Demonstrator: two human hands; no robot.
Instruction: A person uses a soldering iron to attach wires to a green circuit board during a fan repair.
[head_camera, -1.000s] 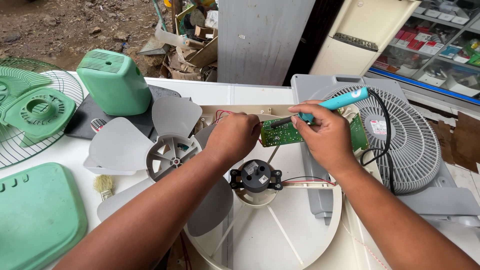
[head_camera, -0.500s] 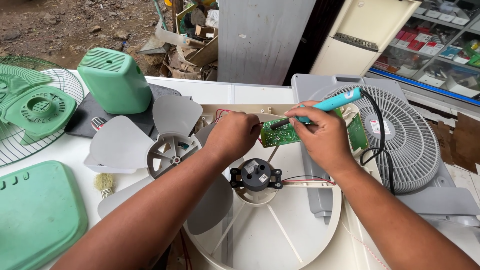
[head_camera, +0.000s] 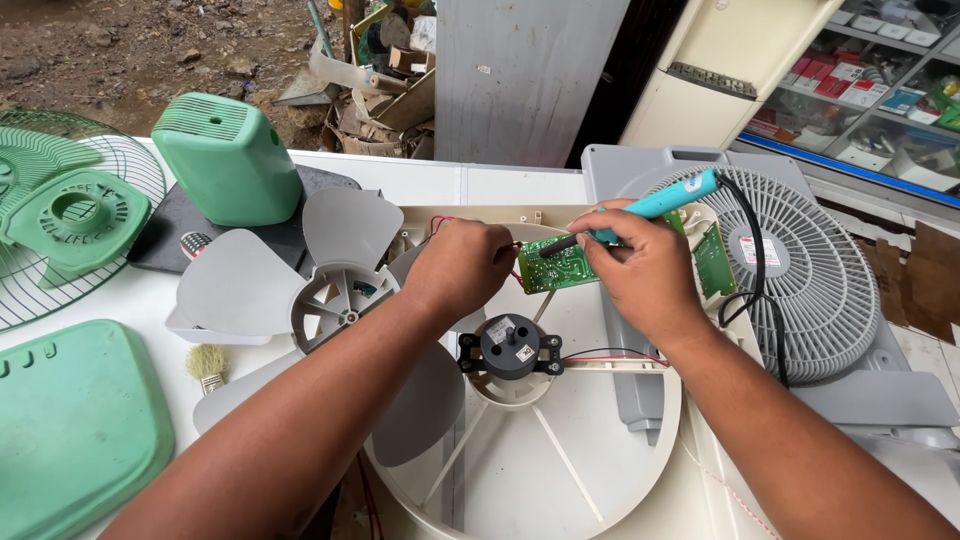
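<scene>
My left hand is closed at the left edge of a small green circuit board, holding it above a cream fan housing. My right hand grips a turquoise soldering iron, its dark tip resting on the board's upper face. A black cord runs from the iron down past my right wrist. Just below the board sits a black fan motor in the housing's hub, with red wires leading off it.
A grey fan blade lies left of the housing. A green motor cover, green grille and green base plate are at the left. A grey fan grille lies at the right. A small brush rests near the blade.
The soldering iron's tip has shifted slightly left along the board, and both hands have edged a little with it. The board stays held above the housing.
</scene>
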